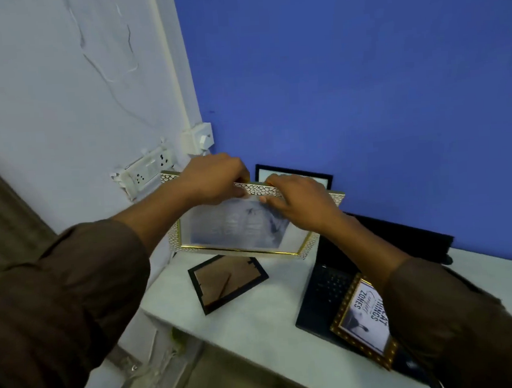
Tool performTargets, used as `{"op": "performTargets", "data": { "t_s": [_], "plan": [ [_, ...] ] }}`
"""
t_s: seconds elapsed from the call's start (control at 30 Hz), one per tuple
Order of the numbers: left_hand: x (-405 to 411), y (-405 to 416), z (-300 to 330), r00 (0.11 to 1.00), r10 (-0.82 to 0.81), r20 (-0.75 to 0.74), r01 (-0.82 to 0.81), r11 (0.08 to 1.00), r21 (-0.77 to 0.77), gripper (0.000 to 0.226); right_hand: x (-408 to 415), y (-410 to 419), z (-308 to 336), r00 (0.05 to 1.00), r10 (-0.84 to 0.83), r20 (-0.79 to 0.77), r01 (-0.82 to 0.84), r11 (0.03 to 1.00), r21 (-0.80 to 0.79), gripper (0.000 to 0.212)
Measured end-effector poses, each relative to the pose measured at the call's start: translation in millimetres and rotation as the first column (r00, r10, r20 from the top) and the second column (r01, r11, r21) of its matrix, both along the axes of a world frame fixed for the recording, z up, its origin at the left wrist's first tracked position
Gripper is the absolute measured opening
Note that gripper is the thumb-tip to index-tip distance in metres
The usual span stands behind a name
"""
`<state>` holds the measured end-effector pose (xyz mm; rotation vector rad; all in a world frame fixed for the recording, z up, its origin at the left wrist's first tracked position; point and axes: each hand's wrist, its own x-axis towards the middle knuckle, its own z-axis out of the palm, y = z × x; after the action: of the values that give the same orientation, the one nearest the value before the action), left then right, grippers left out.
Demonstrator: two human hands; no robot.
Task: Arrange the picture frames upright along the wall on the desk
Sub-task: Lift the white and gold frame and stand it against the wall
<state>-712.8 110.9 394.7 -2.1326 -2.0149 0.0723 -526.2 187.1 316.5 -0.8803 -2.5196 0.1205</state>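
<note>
Both hands grip the top edge of a gold-trimmed frame (pixel 242 227), held above the white desk (pixel 256 319) near the corner; left hand (pixel 215 178) and right hand (pixel 300 200) are closed on it, fingers curled over the rim; a black frame (pixel 227 281) lies face down beneath; another black frame (pixel 295 176) stands against the blue wall (pixel 362 82); a studded frame (pixel 364 319) rests on a laptop (pixel 323 291).

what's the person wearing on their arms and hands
Both arms are covered by loose, dark brown long sleeves: the left sleeve and right sleeve end short of the wrists. The left hand and right hand are bare; no gloves, rings or watch show.
</note>
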Motion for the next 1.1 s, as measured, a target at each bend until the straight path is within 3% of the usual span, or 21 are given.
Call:
{"op": "performTargets", "data": {
  "t_s": [0.1,0.17,0.3,0.4,0.5,0.63,0.8,0.97,1.1],
  "plan": [
    [19.4,-19.8,-0.2,0.999,-0.030,-0.029,0.032,0.995,0.093,0.029,19.2,-23.3,5.1,0.992,-0.090,-0.090,0.093,0.995,0.029,0.035],
    [28.4,-37.6,-7.1,0.992,-0.098,-0.076,0.116,0.951,0.286,0.029,33.4,-37.5,6.6,0.976,-0.180,-0.121,0.186,0.982,0.041,0.037],
    [43.1,-84.5,-43.3,0.976,-0.219,0.009,0.188,0.861,0.472,0.043,72.5,-48.0,-0.7,0.870,-0.435,-0.234,0.410,0.900,-0.149,0.039],
    [52.4,-114.1,-85.3,0.956,-0.165,0.242,0.066,0.926,0.370,0.046,108.3,-56.2,-12.4,0.755,-0.554,-0.351,0.449,0.827,-0.339,0.045],
    [69.7,-118.5,-108.9,0.866,-0.002,0.501,-0.066,0.991,0.118,0.054,149.3,-67.2,-15.0,0.639,-0.631,-0.440,0.426,0.767,-0.481,0.047],
    [105.9,-102.0,-107.4,0.783,0.095,0.615,-0.082,0.995,-0.049,0.067,198.7,-80.8,-8.1,0.518,-0.672,-0.530,0.346,0.731,-0.588,0.049],
    [171.8,-58.9,-83.8,0.486,0.060,0.872,0.038,0.995,-0.089,0.056,265.8,-81.0,4.2,0.451,-0.696,-0.559,0.328,0.711,-0.622,0.048],
    [259.5,5.5,-80.2,0.153,0.117,0.981,0.098,0.986,-0.133,0.046,353.2,-61.8,-7.2,0.332,-0.705,-0.627,0.250,0.706,-0.662,0.043],
    [329.4,59.2,-91.2,0.029,0.163,0.986,0.171,0.971,-0.166,0.041,424.2,-26.6,-27.7,0.308,-0.724,-0.617,0.261,0.688,-0.677,0.034]
  ]
}}
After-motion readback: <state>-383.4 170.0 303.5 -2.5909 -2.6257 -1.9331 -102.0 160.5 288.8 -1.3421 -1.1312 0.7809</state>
